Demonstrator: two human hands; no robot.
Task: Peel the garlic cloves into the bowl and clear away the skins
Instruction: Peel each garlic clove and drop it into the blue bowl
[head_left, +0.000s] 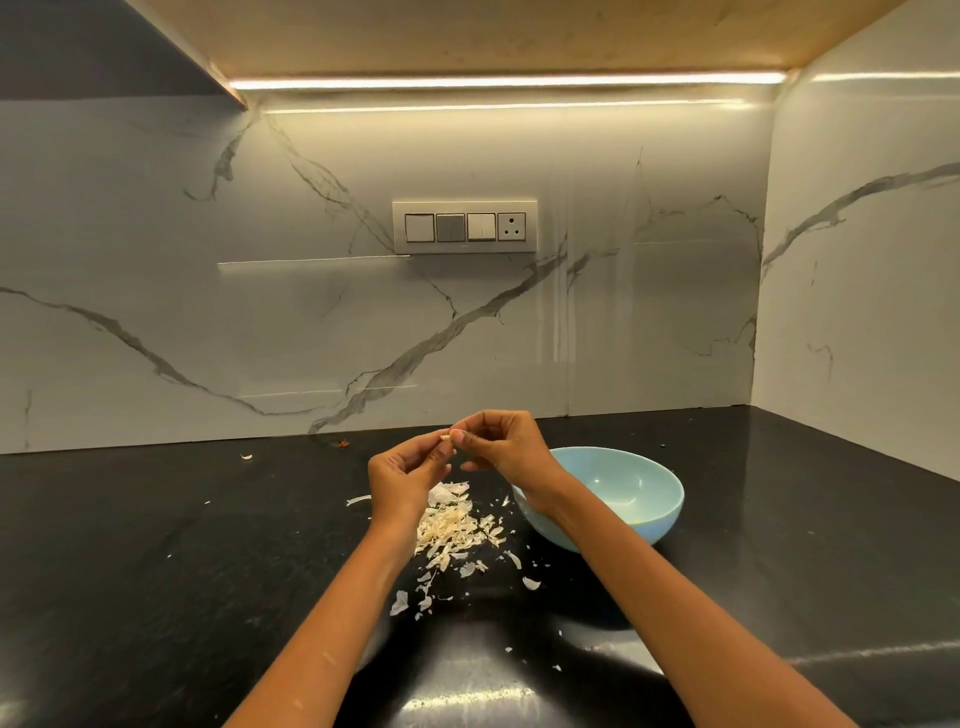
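Peeling was under way: at mid-frame the left hand (402, 467) and right hand (501, 441) both pinched one small garlic clove (445, 438) above the skins (457, 525) heaped on the black counter (156, 545). Next, by my reading, the clove needed stripping and dropping into the blue bowl (657, 519) at right of centre. The bowl's near side was hidden behind the right forearm, and the clove was too small to judge how bare it was.
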